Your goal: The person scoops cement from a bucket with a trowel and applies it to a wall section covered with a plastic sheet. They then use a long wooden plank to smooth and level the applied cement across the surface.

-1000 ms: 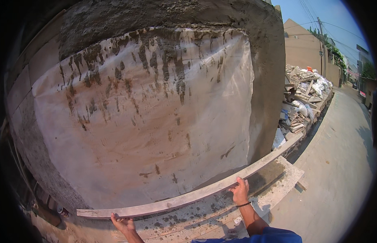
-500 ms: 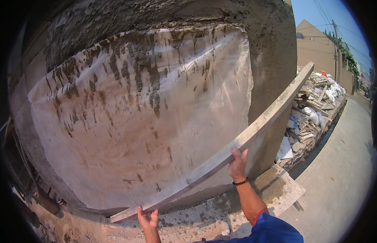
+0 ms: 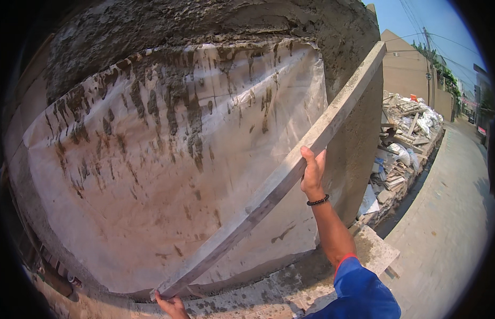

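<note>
A long, straight, cement-dusted plasterer's straightedge [image 3: 263,199] slants across the view, its lower left end low and its upper right end raised. My right hand [image 3: 313,171], with a dark bead bracelet at the wrist, is closed around its lower edge past the middle. Close to the low end, my left hand [image 3: 172,305] grips it with the thumb over the edge; part of that hand is cut off by the frame. Behind the bar, a pale plastic sheet [image 3: 125,212] streaked with grey mortar hangs over the wall, below a band of rough wet plaster [image 3: 205,21].
Along the wall's foot runs a mortar-splashed ledge [image 3: 242,303]. Beyond the wall's right corner lies a heap of rubble [image 3: 401,159] with broken boards and white bags. A paved lane [image 3: 444,212] passes it on the right.
My right hand has risen, lifting the straightedge's right end, so the bar slants more steeply. The left hand has moved down and left to its low end. The view has shifted slightly.
</note>
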